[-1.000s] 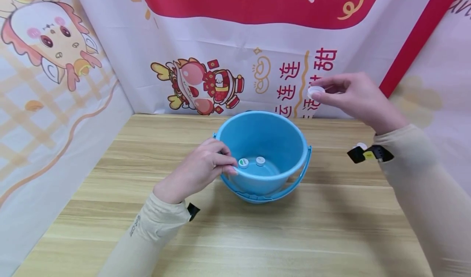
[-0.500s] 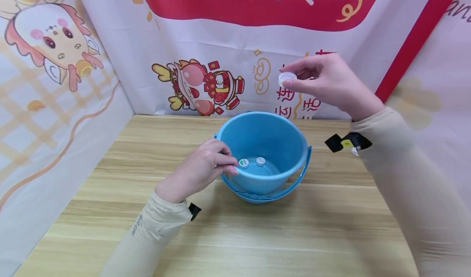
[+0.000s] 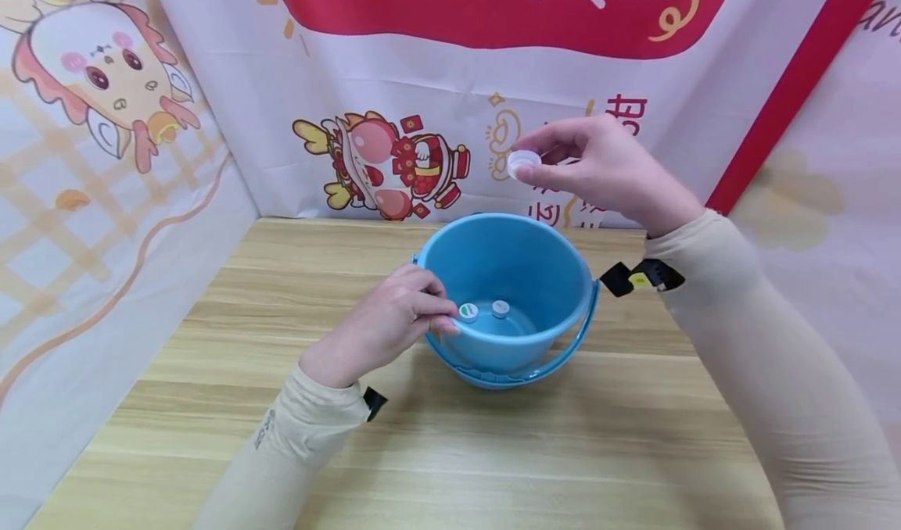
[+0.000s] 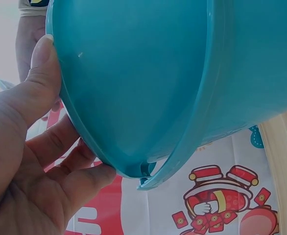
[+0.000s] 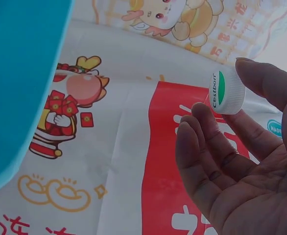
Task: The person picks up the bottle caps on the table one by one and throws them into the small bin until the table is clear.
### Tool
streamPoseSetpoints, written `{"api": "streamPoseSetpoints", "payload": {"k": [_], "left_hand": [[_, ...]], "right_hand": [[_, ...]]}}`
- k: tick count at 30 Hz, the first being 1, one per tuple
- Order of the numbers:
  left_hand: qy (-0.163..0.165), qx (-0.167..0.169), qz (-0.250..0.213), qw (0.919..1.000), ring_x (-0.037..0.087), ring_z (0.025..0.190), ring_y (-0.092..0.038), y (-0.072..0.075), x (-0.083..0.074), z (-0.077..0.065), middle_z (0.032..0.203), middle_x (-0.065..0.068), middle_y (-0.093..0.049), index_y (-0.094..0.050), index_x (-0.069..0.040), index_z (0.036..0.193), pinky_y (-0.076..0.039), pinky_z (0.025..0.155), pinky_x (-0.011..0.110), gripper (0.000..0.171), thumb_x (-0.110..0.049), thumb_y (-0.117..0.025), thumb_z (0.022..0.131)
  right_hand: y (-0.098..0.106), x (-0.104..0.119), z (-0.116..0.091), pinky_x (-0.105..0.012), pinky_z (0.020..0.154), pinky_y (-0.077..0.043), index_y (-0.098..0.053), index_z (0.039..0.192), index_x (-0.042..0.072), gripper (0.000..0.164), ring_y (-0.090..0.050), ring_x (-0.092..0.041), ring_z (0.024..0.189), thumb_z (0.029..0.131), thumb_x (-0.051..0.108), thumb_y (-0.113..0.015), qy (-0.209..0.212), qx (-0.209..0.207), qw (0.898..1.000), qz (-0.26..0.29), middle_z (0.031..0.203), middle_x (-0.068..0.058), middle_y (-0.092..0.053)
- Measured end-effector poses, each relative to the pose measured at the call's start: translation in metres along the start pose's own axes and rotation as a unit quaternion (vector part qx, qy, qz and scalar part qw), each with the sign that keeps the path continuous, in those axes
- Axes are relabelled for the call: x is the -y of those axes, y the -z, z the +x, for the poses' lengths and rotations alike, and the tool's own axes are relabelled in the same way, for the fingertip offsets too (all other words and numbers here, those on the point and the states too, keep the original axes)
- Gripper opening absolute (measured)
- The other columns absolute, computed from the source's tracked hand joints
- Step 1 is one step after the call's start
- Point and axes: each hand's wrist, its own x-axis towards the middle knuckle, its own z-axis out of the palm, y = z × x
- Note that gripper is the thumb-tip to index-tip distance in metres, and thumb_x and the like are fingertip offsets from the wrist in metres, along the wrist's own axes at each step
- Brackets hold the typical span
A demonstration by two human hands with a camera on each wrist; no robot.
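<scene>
A light blue bucket (image 3: 500, 256) stands on the table with its handle (image 3: 590, 327) hanging down in front. My left hand (image 3: 383, 319) grips the bucket's left front rim; in the left wrist view the thumb and fingers press along that rim. Above the bucket's back right side, my right hand (image 3: 605, 166) pinches a white bottle cap (image 3: 524, 162). The right wrist view shows green and black print on this bottle cap (image 5: 226, 93), near the thumb and index finger. On the bucket's floor lie two white caps, one with a green mark (image 3: 468, 313) and a plainer cap (image 3: 500, 309).
The wood-grain table (image 3: 422, 452) reaches back to a white and red printed cloth (image 3: 394, 69). Another printed cloth (image 3: 105, 225) hangs at the left. My right forearm covers part of the table at the right.
My right hand has travelled left with the bottle cap, from right of the bucket to above it. A white cap seen on the right of the table is now hidden by that arm.
</scene>
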Motion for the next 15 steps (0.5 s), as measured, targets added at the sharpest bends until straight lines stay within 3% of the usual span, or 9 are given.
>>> {"api": "streamPoseSetpoints", "payload": {"k": [15], "left_hand": [[0.001,0.004,-0.001,1.0,0.017,0.096,-0.052,0.0008,-0.0012,0.0012,0.096,0.0,-0.064,-0.079,-0.013,0.105,-0.053,0.074,0.025,0.024,-0.018,-0.08,0.081]], "right_hand": [[-0.0072,-0.0013,0.0019,-0.03,0.073,-0.057,-0.066,0.129,0.02,0.052,-0.062,-0.021,0.092,0.085,0.045,-0.077,-0.004,0.013,1.0,0.007,0.11,-0.001,-0.066]]}}
